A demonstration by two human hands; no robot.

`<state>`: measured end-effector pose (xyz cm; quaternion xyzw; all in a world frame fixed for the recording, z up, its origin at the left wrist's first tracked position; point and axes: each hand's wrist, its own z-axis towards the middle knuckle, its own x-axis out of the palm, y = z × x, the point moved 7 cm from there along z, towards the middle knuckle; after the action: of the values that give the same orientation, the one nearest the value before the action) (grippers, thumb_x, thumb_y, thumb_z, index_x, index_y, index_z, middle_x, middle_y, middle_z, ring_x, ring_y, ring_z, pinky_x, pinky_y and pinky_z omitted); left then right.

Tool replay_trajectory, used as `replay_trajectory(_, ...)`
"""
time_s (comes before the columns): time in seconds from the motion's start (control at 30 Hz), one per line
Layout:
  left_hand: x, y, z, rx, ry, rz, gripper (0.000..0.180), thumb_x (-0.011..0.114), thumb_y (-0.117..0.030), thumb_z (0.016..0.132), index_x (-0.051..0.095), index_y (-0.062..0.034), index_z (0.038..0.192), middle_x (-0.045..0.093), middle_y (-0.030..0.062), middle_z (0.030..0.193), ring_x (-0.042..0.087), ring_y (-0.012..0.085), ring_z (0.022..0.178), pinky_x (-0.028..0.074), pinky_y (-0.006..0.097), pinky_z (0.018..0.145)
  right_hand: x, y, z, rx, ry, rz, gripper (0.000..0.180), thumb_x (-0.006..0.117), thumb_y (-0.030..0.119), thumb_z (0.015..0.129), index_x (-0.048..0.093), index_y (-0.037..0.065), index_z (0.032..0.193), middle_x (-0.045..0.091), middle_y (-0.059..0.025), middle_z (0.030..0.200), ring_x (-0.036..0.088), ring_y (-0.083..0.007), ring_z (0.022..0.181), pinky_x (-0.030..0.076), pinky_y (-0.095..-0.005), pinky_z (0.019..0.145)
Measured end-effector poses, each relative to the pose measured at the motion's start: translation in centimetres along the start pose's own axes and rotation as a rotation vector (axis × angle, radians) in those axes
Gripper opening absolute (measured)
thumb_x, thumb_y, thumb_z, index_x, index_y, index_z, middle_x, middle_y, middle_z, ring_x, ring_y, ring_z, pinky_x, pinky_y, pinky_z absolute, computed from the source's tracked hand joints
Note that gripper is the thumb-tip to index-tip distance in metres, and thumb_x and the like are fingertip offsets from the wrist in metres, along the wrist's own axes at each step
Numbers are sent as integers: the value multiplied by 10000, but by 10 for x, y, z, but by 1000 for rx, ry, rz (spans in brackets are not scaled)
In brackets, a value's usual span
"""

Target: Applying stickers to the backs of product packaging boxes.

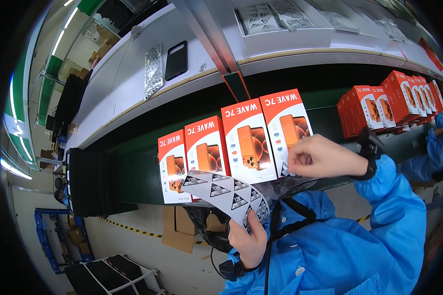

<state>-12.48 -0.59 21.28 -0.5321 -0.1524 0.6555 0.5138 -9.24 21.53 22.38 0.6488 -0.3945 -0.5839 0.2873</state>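
My left hand (248,242) is closed on a sheet of stickers (214,189), thumb on top. The sheet is white with black triangle labels, and it bends across the lower fronts of the phone boxes. Several orange-red and white phone boxes (249,142) stand in a row before me, each with an orange phone pictured on it. At the lower part of the rightmost box (286,110), my right hand (325,156) has its fingers curled and pinched. A small black and white sticker (284,169) shows at those fingertips, partly hidden by them.
Behind the boxes runs a white shelf (118,98) carrying a black phone case (176,60), a silvery strip (153,71) and a white tray (288,45) of sticker sheets. More boxes (386,103) are stacked at right, near another person's blue sleeve (430,152). A cardboard box (178,228) lies below.
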Motion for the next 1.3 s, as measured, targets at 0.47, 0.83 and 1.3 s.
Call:
replay_trajectory(0.47,0,12,7,-53,116,-4,209,585,-52,855,521,74,1009,645,179,808,659,259,670,491,312,578,9,-9,23,121,182,-120,151,598,153,798,629,12,753,604,-90,621,603,-209,587,462,-329,581)
replay_trajectory(0.83,3,15,10,-58,135,-17,207,574,-50,865,509,75,1016,646,173,818,654,242,682,488,303,590,8,-10,23,77,150,-136,133,628,144,813,636,16,779,573,-70,589,563,-188,536,436,-311,542)
replay_trajectory(1.3,10,25,-3,-215,204,-615,317,611,-32,850,449,56,1108,598,118,977,572,133,889,454,251,768,51,20,-9,21,151,520,350,730,167,802,394,70,781,495,-29,780,530,-85,711,452,-234,625)
